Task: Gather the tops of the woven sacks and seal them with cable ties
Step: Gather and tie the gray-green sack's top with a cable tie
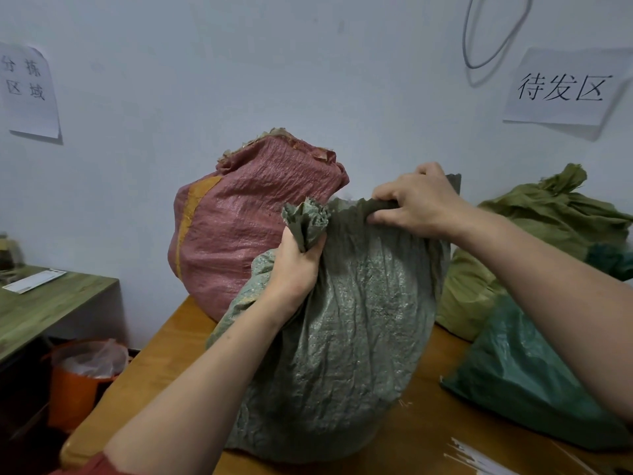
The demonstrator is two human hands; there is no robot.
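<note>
Grey-green sack (342,337) stands upright on the table (164,358), near its front-left edge. Left hand (294,265) holds a closed grip on a bunched corner of the sack mouth; right hand (418,200) clamps the rolled rim alongside. Pink sack (246,221) sits directly behind the grips, olive sack (534,234) crowds the right. White cable ties (479,457) lie below.

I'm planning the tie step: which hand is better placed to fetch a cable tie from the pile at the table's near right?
The right hand. It only pinches the loose rim of the grey-green sack, on the side of the white cable ties. The left hand is clamped around the gathered bunch and should probably hold it.
</note>
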